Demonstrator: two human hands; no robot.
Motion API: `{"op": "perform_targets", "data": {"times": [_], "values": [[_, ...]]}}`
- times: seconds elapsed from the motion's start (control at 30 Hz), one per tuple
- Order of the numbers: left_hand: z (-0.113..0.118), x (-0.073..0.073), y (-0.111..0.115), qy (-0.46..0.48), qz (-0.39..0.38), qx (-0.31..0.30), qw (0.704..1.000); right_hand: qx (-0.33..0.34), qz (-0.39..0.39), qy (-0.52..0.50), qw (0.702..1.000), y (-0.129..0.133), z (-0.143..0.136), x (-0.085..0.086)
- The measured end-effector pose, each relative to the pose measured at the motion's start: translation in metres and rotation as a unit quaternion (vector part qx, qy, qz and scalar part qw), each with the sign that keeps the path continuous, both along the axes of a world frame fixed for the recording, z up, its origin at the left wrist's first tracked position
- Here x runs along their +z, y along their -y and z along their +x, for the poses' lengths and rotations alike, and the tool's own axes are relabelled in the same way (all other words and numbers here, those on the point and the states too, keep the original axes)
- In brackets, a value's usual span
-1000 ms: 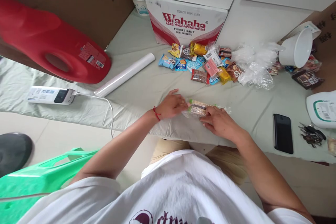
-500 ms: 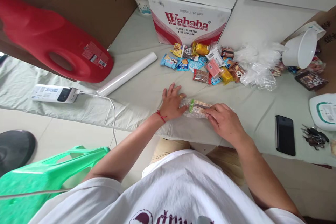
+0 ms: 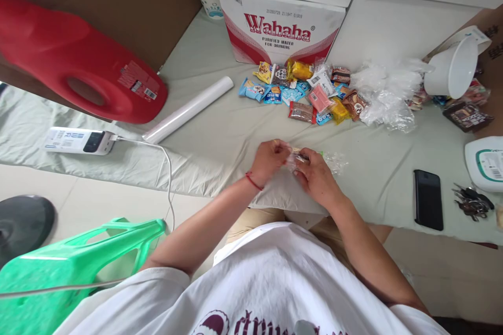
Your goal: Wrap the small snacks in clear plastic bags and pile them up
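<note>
A snack bar (image 3: 301, 156) in clear plastic wrap (image 3: 336, 163) lies close to the table's front edge, mostly covered by my fingers. My left hand (image 3: 273, 161), with a red string at the wrist, is closed on the left end of the clear wrap. From the right, my right hand (image 3: 314, 174) grips the bar, thumb and fingers around it. Loose wrap sticks out to the right beyond that hand. Farther back lies a pile of small packaged snacks (image 3: 302, 111), with crumpled clear plastic (image 3: 387, 95) on its right.
At left are a red jug (image 3: 129, 84), a white film roll (image 3: 188, 110) and a power bank (image 3: 78, 140) with a cable. Right of my hands lie a phone (image 3: 428, 200), keys (image 3: 472, 202) and a white container (image 3: 485, 163). The Wahaha box (image 3: 280, 29) stands behind.
My left hand went from spread flat on the wrap to closed on its left end. My right hand shifted left, and the hands are closer together, covering more of the bar.
</note>
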State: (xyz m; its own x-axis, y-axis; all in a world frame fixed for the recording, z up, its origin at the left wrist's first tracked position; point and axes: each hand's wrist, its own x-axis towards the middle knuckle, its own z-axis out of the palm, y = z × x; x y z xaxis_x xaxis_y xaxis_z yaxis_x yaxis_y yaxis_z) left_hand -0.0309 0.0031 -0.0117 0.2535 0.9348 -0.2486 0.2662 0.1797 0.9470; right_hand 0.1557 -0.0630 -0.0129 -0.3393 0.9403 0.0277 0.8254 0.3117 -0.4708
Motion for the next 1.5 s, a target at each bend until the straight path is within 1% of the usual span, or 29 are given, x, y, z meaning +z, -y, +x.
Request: {"op": "perform_targets", "data": {"times": [0.03, 0.1, 0.13, 0.17, 0.2, 0.23, 0.27, 0.3, 0.33, 0.37, 0.4, 0.47, 0.5, 0.57, 0.63, 0.67, 0.77, 0.83, 0.9, 0.97, 1.03, 1.1, 1.2, 1.23, 1.27, 1.33, 1.4, 1.5], "values": [[0.009, 0.001, 0.005, -0.024, 0.022, -0.016, 0.999, 0.001, 0.000, -0.016, 1.000, 0.001, 0.001, 0.000], [0.024, 0.002, 0.017, -0.117, 0.110, -0.053, 0.986, -0.001, -0.010, -0.073, 0.997, 0.003, 0.008, 0.000], [0.029, 0.002, 0.022, -0.173, 0.159, -0.078, 0.969, -0.013, -0.016, -0.112, 0.993, 0.004, 0.013, 0.001], [0.032, 0.002, 0.027, -0.228, 0.204, -0.106, 0.946, -0.041, -0.014, -0.152, 0.987, 0.005, 0.019, 0.003], [0.034, 0.003, 0.031, -0.278, 0.239, -0.135, 0.920, -0.087, 0.003, -0.183, 0.979, 0.006, 0.026, 0.004], [0.035, 0.004, 0.035, -0.320, 0.263, -0.163, 0.896, -0.148, 0.034, -0.197, 0.969, 0.006, 0.033, 0.004], [0.036, 0.004, 0.038, -0.353, 0.278, -0.185, 0.874, -0.209, 0.071, -0.188, 0.957, 0.005, 0.040, 0.004], [0.037, 0.005, 0.041, -0.377, 0.289, -0.200, 0.857, -0.261, 0.103, -0.158, 0.947, 0.005, 0.047, 0.002], [0.038, 0.005, 0.043, -0.394, 0.297, -0.209, 0.844, -0.296, 0.119, -0.114, 0.941, 0.004, 0.054, -0.001], [0.038, 0.005, 0.045, -0.405, 0.304, -0.212, 0.836, -0.311, 0.111, -0.066, 0.942, 0.004, 0.059, -0.005], [0.039, 0.004, 0.047, -0.413, 0.312, -0.214, 0.828, -0.310, 0.083, -0.023, 0.947, 0.004, 0.063, -0.010], [0.040, 0.000, 0.051, -0.426, 0.330, -0.215, 0.814, -0.293, 0.016, 0.031, 0.955, 0.008, 0.070, -0.021], [0.041, -0.003, 0.053, -0.433, 0.337, -0.219, 0.807, -0.286, -0.006, 0.040, 0.957, 0.010, 0.072, -0.024], [0.041, -0.009, 0.056, -0.448, 0.345, -0.225, 0.794, -0.281, -0.009, 0.029, 0.959, 0.015, 0.075, -0.025], [0.042, -0.015, 0.058, -0.461, 0.347, -0.224, 0.786, -0.289, 0.003, -0.001, 0.957, 0.018, 0.077, -0.016], [0.042, -0.016, 0.059, -0.465, 0.348, -0.223, 0.783, -0.293, -0.005, -0.018, 0.956, 0.017, 0.076, -0.009], [0.044, -0.018, 0.061, -0.469, 0.353, -0.225, 0.778, -0.293, -0.075, -0.048, 0.952, 0.005, 0.063, 0.013], [0.047, -0.017, 0.060, -0.465, 0.358, -0.228, 0.777, -0.281, -0.098, -0.038, 0.954, -0.008, 0.043, 0.023], [0.049, -0.017, 0.058, -0.452, 0.364, -0.230, 0.782, -0.269, -0.089, -0.001, 0.959, -0.021, 0.019, 0.026], [0.048, -0.018, 0.054, -0.427, 0.369, -0.228, 0.794, -0.250, -0.077, 0.045, 0.964, -0.029, -0.002, 0.022], [0.043, -0.020, 0.048, -0.394, 0.366, -0.219, 0.814, -0.229, -0.054, 0.072, 0.969, -0.030, -0.014, 0.016], [0.033, -0.023, 0.040, -0.344, 0.359, -0.205, 0.843, -0.208, -0.022, 0.069, 0.976, -0.024, -0.016, 0.007], [0.019, -0.030, 0.029, -0.220, 0.353, -0.165, 0.894, -0.195, 0.028, 0.044, 0.979, -0.007, -0.013, -0.006], [0.015, -0.032, 0.027, -0.180, 0.354, -0.152, 0.905, -0.194, 0.044, 0.036, 0.979, -0.001, -0.013, -0.009], [0.013, -0.034, 0.025, -0.153, 0.358, -0.146, 0.909, -0.192, 0.059, 0.032, 0.979, 0.005, -0.014, -0.012], [0.013, -0.037, 0.026, -0.145, 0.378, -0.157, 0.901, -0.191, 0.083, 0.036, 0.977, 0.016, -0.017, -0.017], [0.015, -0.039, 0.031, -0.173, 0.408, -0.178, 0.879, -0.192, 0.093, 0.051, 0.976, 0.025, -0.022, -0.020], [0.017, -0.042, 0.040, -0.210, 0.443, -0.176, 0.853, -0.173, 0.089, 0.053, 0.980, 0.034, -0.024, -0.022]]}}
